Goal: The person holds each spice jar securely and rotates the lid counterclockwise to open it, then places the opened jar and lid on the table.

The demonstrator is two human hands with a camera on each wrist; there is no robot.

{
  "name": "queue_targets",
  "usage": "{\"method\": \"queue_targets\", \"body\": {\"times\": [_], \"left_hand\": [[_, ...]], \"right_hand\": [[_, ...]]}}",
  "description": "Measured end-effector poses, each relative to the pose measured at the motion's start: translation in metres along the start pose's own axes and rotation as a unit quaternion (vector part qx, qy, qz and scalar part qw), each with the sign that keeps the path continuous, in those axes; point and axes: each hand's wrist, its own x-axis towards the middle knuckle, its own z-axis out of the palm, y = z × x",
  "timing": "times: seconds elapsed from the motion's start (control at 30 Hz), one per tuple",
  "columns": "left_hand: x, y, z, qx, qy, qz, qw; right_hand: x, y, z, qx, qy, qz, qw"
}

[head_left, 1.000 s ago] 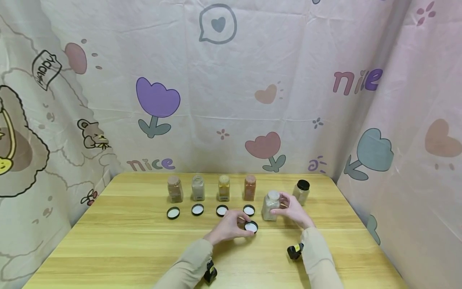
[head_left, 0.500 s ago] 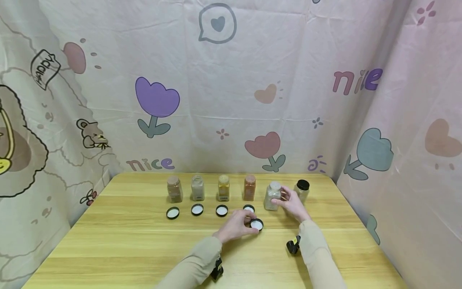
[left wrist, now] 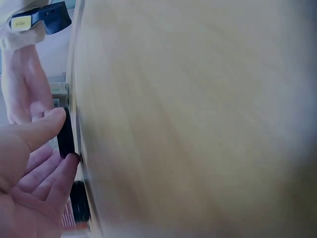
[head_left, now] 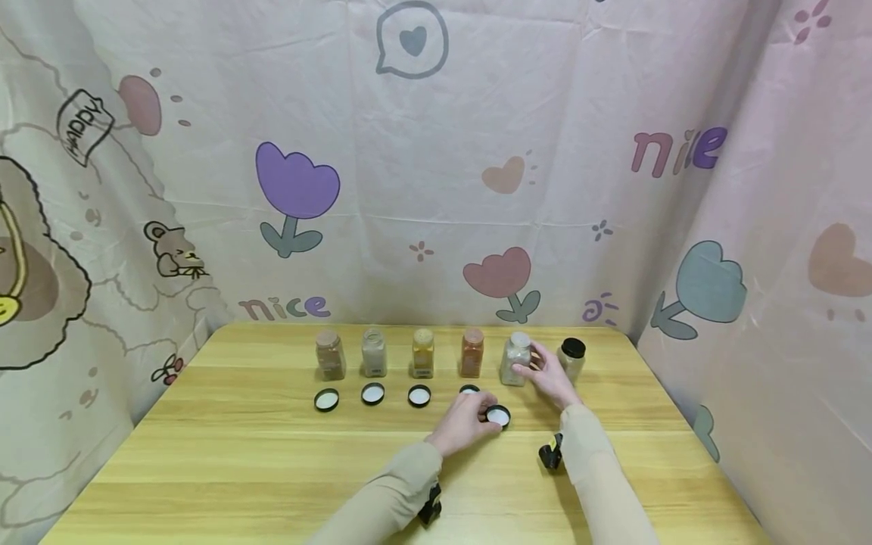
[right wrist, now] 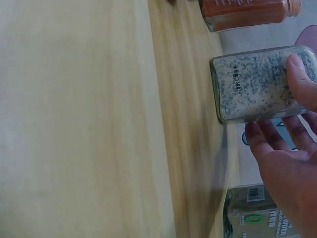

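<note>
My right hand [head_left: 553,380] grips a square glass spice jar [head_left: 515,362] from its right side. The jar has no black lid on and stands upright. White and blue-green flecked contents fill this jar [right wrist: 255,84] in the right wrist view, where thumb and fingers hold its upper part. Whether its base touches the table cannot be told. My left hand [head_left: 465,425] pinches a black lid [head_left: 499,417], white inside facing up, in front of that jar. In the left wrist view the lid [left wrist: 65,133] is seen edge-on between thumb and fingers, close to the tabletop.
Lidless jars stand in a row: brown [head_left: 331,357], pale [head_left: 374,356], yellow [head_left: 423,356] and orange-red [head_left: 471,354]. Upturned lids [head_left: 326,400] lie before them, one partly behind my left hand. A black-capped jar [head_left: 573,357] stands at the right. A printed curtain [head_left: 436,151] hangs behind the table [head_left: 245,469].
My right hand has moved the jar back, level with the row of other jars. The left hand has slid the lid rightward and slightly away from me.
</note>
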Motion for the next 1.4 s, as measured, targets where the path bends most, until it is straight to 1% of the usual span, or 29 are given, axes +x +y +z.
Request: {"method": "queue_targets", "body": {"times": [0.2,0.23,0.37,0.47,0.63,0.7,0.8,0.87,0.93,0.97,1.0,1.07,1.17,1.2,1.23,1.27,1.3,1.33,1.4], "left_hand": [[0.013,0.005,0.010,0.012,0.030,-0.007,0.9995],[0.015,0.005,0.012,0.019,0.033,-0.010,0.9992],[0.020,0.006,0.016,0.023,0.041,-0.021,0.9987],[0.024,0.006,0.020,0.016,0.045,-0.026,0.9985],[0.031,0.007,0.024,0.029,0.052,-0.029,0.9978],[0.034,0.008,0.025,0.032,0.054,-0.033,0.9975],[0.038,0.010,0.026,0.026,0.056,-0.043,0.9972],[0.040,0.011,0.027,0.019,0.056,-0.048,0.9971],[0.041,0.012,0.028,0.017,0.056,-0.055,0.9968],[0.041,0.012,0.029,0.018,0.058,-0.056,0.9966],[0.042,0.012,0.029,0.019,0.059,-0.056,0.9965],[0.042,0.011,0.030,0.023,0.059,-0.057,0.9964],[0.042,0.011,0.030,0.028,0.058,-0.052,0.9966],[0.042,0.011,0.029,0.032,0.059,-0.049,0.9966],[0.042,0.011,0.029,0.030,0.060,-0.047,0.9967],[0.042,0.010,0.028,0.029,0.061,-0.045,0.9967],[0.041,0.010,0.028,0.027,0.062,-0.046,0.9967],[0.041,0.010,0.027,0.021,0.062,-0.046,0.9968],[0.039,0.011,0.026,0.009,0.059,-0.045,0.9972]], "right_hand": [[0.002,-0.001,0.000,-0.010,0.007,-0.005,0.9999],[0.003,-0.001,0.000,-0.012,0.008,-0.006,0.9999],[0.002,0.000,0.000,-0.011,0.016,-0.007,0.9998],[-0.002,-0.002,0.001,-0.004,0.020,-0.015,0.9997],[-0.013,-0.011,0.000,-0.007,0.025,-0.020,0.9995],[-0.017,-0.015,-0.001,-0.015,0.039,-0.020,0.9989],[-0.022,-0.018,-0.003,-0.014,0.097,-0.036,0.9945],[-0.025,-0.018,-0.004,0.015,0.153,-0.051,0.9868],[-0.028,-0.017,-0.005,0.057,0.211,-0.068,0.9734],[-0.029,-0.018,-0.005,0.078,0.238,-0.080,0.9649],[-0.031,-0.017,-0.006,0.099,0.265,-0.093,0.9546],[-0.032,-0.015,-0.009,0.120,0.326,-0.120,0.9299],[-0.033,-0.013,-0.013,0.102,0.416,-0.158,0.8896],[-0.032,-0.011,-0.015,0.093,0.439,-0.164,0.8783],[-0.032,-0.010,-0.017,0.082,0.455,-0.166,0.8711],[-0.032,-0.009,-0.018,0.073,0.464,-0.163,0.8676],[-0.033,-0.008,-0.020,0.068,0.466,-0.158,0.8677],[-0.033,-0.006,-0.022,0.065,0.463,-0.149,0.8716],[-0.034,-0.003,-0.026,0.056,0.441,-0.125,0.8868]]}}
